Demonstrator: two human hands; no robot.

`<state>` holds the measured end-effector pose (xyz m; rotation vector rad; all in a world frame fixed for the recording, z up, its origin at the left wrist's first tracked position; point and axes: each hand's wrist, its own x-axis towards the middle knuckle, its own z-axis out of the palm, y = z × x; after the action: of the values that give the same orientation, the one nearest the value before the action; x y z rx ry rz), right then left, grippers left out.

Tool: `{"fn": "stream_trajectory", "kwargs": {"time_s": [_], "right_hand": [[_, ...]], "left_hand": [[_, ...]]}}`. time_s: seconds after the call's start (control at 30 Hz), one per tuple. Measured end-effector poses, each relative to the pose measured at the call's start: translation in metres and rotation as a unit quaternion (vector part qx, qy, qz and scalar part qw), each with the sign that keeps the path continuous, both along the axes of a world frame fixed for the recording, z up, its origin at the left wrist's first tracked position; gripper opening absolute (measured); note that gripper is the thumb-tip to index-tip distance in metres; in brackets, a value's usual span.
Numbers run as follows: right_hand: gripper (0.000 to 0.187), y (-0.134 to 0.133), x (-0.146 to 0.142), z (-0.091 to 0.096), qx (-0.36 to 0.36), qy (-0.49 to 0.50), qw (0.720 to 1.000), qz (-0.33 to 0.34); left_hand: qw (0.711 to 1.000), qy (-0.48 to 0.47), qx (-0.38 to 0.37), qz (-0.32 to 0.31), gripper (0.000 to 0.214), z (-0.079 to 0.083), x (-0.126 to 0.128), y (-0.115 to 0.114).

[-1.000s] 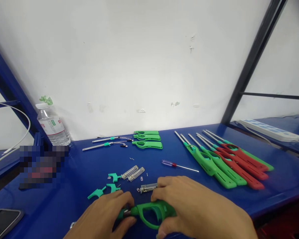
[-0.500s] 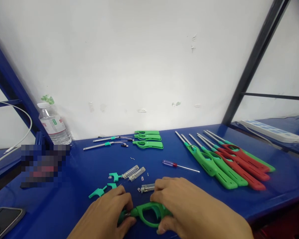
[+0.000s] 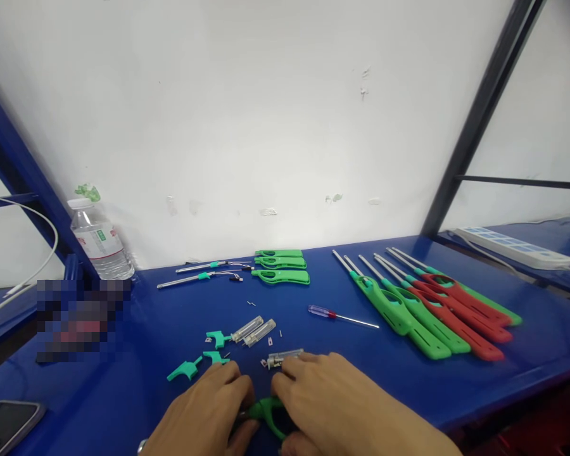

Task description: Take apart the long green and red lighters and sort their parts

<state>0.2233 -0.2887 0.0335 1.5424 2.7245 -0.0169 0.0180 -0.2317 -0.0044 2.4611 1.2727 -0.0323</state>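
Observation:
At the front of the table both hands are closed around one green lighter casing with a loop-shaped trigger opening. My left hand pinches its narrow neck, where a bit of metal rod shows between the fingers. My right hand covers the handle, which is mostly hidden. Just beyond my right fingers lies a clear fuel tank. Two more clear tanks lie farther off. Teal triggers are scattered beyond my left hand. A screwdriver with a purple handle rests to the right.
Several green and red long-necked lighters lie in a row at right. Green casing halves and metal rods with wires sit by the wall. A water bottle, a phone and a power strip stand around the edges.
My right hand has shifted left and slightly down over the casing, hiding more of its handle and loop. Loose parts stay in place; the view has moved slightly.

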Motion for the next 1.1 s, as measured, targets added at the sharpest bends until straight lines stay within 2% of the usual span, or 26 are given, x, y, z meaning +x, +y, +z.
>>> {"fn": "stream_trajectory", "kwargs": {"time_s": [0.2,0.37,0.57,0.7,0.8,0.87,0.97,1.1], "right_hand": [[0.032,-0.006,0.003,0.001,0.025,0.025,0.999,0.002],[0.03,-0.006,0.006,0.004,-0.034,0.059,0.998,-0.012],[0.037,-0.016,0.019,0.017,-0.055,0.157,0.985,-0.042],[0.034,-0.025,0.039,0.023,-0.011,0.217,0.974,-0.072],[0.039,-0.022,0.057,0.017,0.037,0.192,0.973,-0.118],[0.043,-0.016,0.066,0.012,0.031,0.162,0.974,-0.154],[0.038,-0.004,0.072,0.008,-0.01,0.13,0.972,-0.195],[0.036,0.006,0.07,0.01,-0.038,0.119,0.969,-0.215]], "left_hand": [[1.0,-0.002,-0.016,0.005,0.013,0.004,-0.002,0.003],[1.0,-0.004,-0.027,0.003,0.014,0.005,-0.003,0.003],[1.0,0.004,0.002,0.006,0.024,0.006,-0.004,0.005],[1.0,0.024,-0.007,0.013,0.023,0.009,-0.008,0.005],[1.0,0.018,0.007,0.002,0.035,0.01,-0.01,0.003],[0.999,-0.023,0.037,-0.029,0.041,0.008,-0.008,0.002],[0.994,-0.064,0.045,-0.072,0.029,0.005,0.001,0.001],[0.995,-0.042,0.021,-0.084,0.019,0.002,0.011,0.001]]}}
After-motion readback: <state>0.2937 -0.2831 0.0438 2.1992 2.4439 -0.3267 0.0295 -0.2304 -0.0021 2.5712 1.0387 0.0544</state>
